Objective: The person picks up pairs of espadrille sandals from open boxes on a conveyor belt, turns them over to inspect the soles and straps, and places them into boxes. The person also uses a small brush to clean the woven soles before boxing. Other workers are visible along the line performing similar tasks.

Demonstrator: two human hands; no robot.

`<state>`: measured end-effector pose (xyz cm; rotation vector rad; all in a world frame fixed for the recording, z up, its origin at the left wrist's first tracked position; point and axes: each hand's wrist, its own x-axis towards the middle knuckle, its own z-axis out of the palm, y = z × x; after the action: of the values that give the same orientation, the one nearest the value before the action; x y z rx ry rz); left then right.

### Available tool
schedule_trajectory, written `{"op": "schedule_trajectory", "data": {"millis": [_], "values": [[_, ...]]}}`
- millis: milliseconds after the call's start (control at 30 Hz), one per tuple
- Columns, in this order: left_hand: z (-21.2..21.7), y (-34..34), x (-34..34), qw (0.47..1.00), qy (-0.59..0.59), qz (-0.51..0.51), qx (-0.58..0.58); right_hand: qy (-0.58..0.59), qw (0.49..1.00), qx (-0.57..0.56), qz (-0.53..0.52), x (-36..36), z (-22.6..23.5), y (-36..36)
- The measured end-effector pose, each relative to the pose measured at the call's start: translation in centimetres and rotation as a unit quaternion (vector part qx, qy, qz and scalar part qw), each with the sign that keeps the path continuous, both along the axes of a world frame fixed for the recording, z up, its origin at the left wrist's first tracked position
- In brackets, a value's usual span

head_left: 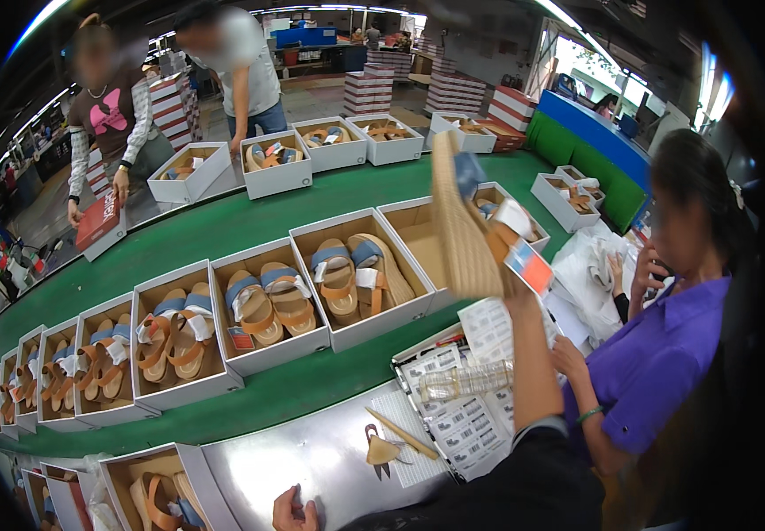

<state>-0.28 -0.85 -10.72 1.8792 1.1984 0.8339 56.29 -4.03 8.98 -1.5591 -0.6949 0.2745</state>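
My right hand (522, 299) holds up a wedge sandal (462, 239) with a woven tan sole and blue and brown straps. An orange and blue tag (530, 266) hangs by the grip and partly hides the fingers. Behind the sandal stands a white shoe box (407, 232) whose brown inside shows. To its left, another box holds a pair of matching sandals (365, 281). Low at the bottom edge, my left hand (294, 511) hovers by the metal table (258, 473), its fingers loosely bent and apart, nothing visible in them. Thread snips (378, 451) lie nearest it.
Several boxed sandal pairs line the green conveyor belt (311, 389). A tray of label sheets (466, 434) with a tape roll lies right. A person in purple (665, 354) works close on my right; two people (245, 75) stand across the belt. Another sandal box (196, 478) sits lower left.
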Motion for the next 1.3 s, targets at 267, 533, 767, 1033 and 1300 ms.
{"op": "schedule_trajectory", "data": {"millis": [267,533,767,1033,1300], "values": [[3.5,0.9,0.9,1.000,0.004,0.009,0.027,-0.294,0.914,-0.270,-0.077,16.0,-7.3,8.2],[2.5,1.6,0.4,0.999,0.006,0.003,0.053,-0.328,0.761,-0.550,0.103,12.3,-9.4,7.8],[2.7,1.7,0.2,0.996,0.009,-0.004,0.084,-0.455,0.799,-0.393,0.012,-5.3,-6.5,14.6],[3.2,1.8,-0.3,0.997,-0.017,0.012,0.079,-0.256,0.843,-0.471,-0.040,-1.7,-9.3,19.6],[2.8,2.1,-0.8,0.996,-0.032,0.007,0.081,-0.262,0.883,-0.390,-0.005,-0.2,-6.7,18.3]]}}
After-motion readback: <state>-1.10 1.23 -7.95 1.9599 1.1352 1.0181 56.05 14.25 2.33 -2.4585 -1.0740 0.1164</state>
